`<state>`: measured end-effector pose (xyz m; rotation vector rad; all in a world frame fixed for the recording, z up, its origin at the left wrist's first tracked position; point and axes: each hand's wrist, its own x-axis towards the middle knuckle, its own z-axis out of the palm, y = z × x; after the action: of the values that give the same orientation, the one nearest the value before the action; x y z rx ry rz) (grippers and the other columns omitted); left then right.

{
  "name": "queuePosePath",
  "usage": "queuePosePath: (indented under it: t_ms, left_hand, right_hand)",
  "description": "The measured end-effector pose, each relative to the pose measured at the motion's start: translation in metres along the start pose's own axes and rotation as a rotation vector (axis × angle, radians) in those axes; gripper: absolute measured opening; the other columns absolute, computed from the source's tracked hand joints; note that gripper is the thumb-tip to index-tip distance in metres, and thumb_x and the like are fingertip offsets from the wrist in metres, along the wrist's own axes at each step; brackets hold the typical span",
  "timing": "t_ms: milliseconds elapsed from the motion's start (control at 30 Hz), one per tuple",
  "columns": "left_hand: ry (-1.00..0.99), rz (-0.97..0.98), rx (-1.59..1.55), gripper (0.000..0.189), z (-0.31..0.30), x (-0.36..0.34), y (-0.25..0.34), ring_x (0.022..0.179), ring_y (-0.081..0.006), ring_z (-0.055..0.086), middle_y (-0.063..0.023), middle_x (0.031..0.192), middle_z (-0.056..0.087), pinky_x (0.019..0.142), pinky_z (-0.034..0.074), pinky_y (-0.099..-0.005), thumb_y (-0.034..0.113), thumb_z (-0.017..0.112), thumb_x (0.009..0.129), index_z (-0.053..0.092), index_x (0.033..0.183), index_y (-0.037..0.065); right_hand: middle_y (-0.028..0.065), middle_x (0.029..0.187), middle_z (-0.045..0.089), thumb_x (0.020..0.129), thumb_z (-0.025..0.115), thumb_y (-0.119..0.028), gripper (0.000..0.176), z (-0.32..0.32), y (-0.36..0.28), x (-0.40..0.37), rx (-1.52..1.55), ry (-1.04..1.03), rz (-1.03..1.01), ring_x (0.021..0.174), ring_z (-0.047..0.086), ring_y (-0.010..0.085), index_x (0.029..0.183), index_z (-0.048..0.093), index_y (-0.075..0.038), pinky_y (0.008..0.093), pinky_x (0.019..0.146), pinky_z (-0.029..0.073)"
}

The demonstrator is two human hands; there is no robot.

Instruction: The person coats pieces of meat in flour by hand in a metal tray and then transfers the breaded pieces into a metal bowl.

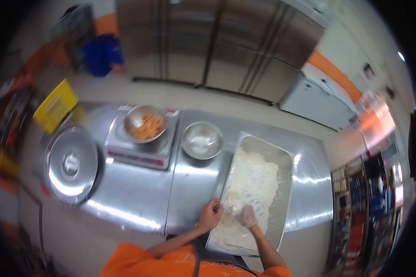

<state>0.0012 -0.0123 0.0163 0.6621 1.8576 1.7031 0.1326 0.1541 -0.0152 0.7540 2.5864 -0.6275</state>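
Note:
A long metal tray [284, 217] lies lengthwise in front of me, with a pale, floury-looking layer [252, 175] over much of its bottom. My left hand [211, 213] is bare and closed at the tray's left rim; whether it grips the rim or something small cannot be made out. Over the pale layer inside the tray is my right hand [247, 217], in a clear plastic glove. Its fingers are curled in, and anything in them is hidden. Left of the tray stands a metal bowl [202, 141] with some whitish content, too blurred to name.
A scale [136, 158] carries a metal bowl [133, 116] of orange-brown pieces. Farther left are a large round metal lid [60, 159] and a yellow plastic container [55, 107]. Steel cabinets [185, 46] stand behind the steel table [134, 194]; shelves [360, 217] are at the right.

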Motion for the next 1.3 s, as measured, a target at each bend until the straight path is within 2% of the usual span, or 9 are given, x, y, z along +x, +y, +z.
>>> queuePosePath:
  t_ms: [67, 133, 233, 333, 567, 867, 1033, 1200, 1300]
  left_hand:
    - [-0.047, -0.098, 0.031, 0.02, -0.016, 0.003, 0.009, 0.072, -0.0157, 0.059, -0.0126, 0.079, 0.061, 0.065, 0.049, -0.0312, 0.01, 0.061, 0.089, 0.056, 0.104, -0.001]
    - [0.02, 0.395, 0.446, 0.027, -0.021, 0.021, 0.039, 0.102, -0.0265, 0.058, -0.0154, 0.105, 0.059, 0.086, 0.047, -0.0371, 0.011, 0.065, 0.087, 0.057, 0.111, 0.002]
    - [-0.325, 0.705, 0.541, 0.038, -0.048, 0.034, 0.194, 0.118, -0.0361, 0.047, -0.0187, 0.127, 0.047, 0.099, 0.041, -0.044, 0.02, 0.065, 0.087, 0.055, 0.119, 0.001]
    - [-0.601, 1.27, 0.525, 0.039, -0.051, 0.014, 0.331, 0.104, -0.0317, 0.059, -0.0157, 0.113, 0.062, 0.101, 0.043, -0.0448, 0.014, 0.064, 0.077, 0.06, 0.112, -0.001]
    - [-0.387, 2.244, 0.996, 0.035, -0.04, -0.026, 0.447, 0.095, -0.0282, 0.058, -0.0167, 0.103, 0.06, 0.087, 0.048, -0.0384, 0.018, 0.05, 0.097, 0.053, 0.124, -0.003]
    - [-0.745, 2.11, 0.925, 0.031, 0.057, -0.082, 0.431, 0.101, -0.0274, 0.059, -0.0133, 0.109, 0.062, 0.089, 0.046, -0.0402, 0.017, 0.058, 0.082, 0.062, 0.108, 0.002]
    - [-1.263, 1.581, 0.559, 0.04, 0.108, -0.045, 0.297, 0.108, -0.0261, 0.058, -0.0108, 0.11, 0.06, 0.091, 0.044, -0.0422, 0.017, 0.058, 0.082, 0.057, 0.121, 0.006]
    - [-0.687, 0.697, 0.545, 0.036, 0.02, 0.028, 0.157, 0.113, -0.0371, 0.056, -0.0204, 0.124, 0.059, 0.095, 0.047, -0.042, 0.014, 0.067, 0.085, 0.062, 0.118, 0.001]
    - [-0.204, 0.451, 0.955, 0.047, -0.017, 0.034, 0.021, 0.103, -0.0311, 0.057, -0.0213, 0.112, 0.06, 0.093, 0.046, -0.0397, 0.031, 0.043, 0.102, 0.049, 0.132, -0.005]
  right_hand:
    - [0.0238, 0.084, 0.065, 0.077, 0.068, -0.033, 0.039, -0.014, -0.006, -0.016, -0.125, -0.05, -0.058, 0.075, 0.063, 0.0364, 0.097, 0.065, 0.0, 0.049, 0.068, 0.046]
    - [0.0218, 0.082, 0.065, 0.077, 0.067, -0.032, 0.038, -0.002, 0.023, -0.017, -0.006, 0.407, -0.692, 0.074, 0.062, 0.0363, 0.098, 0.066, 0.0, 0.0493, 0.07, 0.047]
    - [0.0218, 0.092, 0.066, 0.079, 0.068, -0.032, 0.044, -0.041, 0.041, -0.034, -0.179, -0.086, -0.198, 0.083, 0.063, 0.0373, 0.111, 0.064, -0.002, 0.0453, 0.078, 0.05]
    - [0.0212, 0.105, 0.065, 0.079, 0.069, -0.034, 0.05, -0.082, 0.012, -0.043, -0.016, 0.05, -0.154, 0.094, 0.063, 0.0361, 0.118, 0.062, -0.004, 0.042, 0.086, 0.05]
    - [0.0171, 0.119, 0.064, 0.082, 0.068, -0.029, 0.048, -0.067, 0.01, -0.064, 0.223, 0.102, -0.05, 0.109, 0.061, 0.0341, 0.126, 0.06, -0.01, 0.0398, 0.097, 0.047]
    - [0.0231, 0.112, 0.064, 0.083, 0.066, -0.03, 0.043, -0.069, 0.052, -0.064, 0.255, 0.05, -0.085, 0.102, 0.062, 0.0367, 0.119, 0.061, -0.007, 0.0429, 0.092, 0.048]
    - [0.0235, 0.114, 0.064, 0.082, 0.066, -0.029, 0.043, -0.032, 0.041, -0.008, 0.343, 0.197, -0.177, 0.104, 0.062, 0.0364, 0.118, 0.061, -0.006, 0.0434, 0.093, 0.047]
    - [0.0238, 0.116, 0.063, 0.081, 0.066, -0.029, 0.044, 0.037, -0.008, 0.034, 0.495, 0.623, -0.321, 0.106, 0.061, 0.0361, 0.117, 0.061, -0.004, 0.0439, 0.093, 0.047]
    - [0.0239, 0.118, 0.062, 0.08, 0.066, -0.029, 0.044, 0.072, 0.012, 0.048, 0.385, 0.466, -0.276, 0.109, 0.06, 0.0352, 0.115, 0.061, -0.002, 0.0442, 0.095, 0.046]
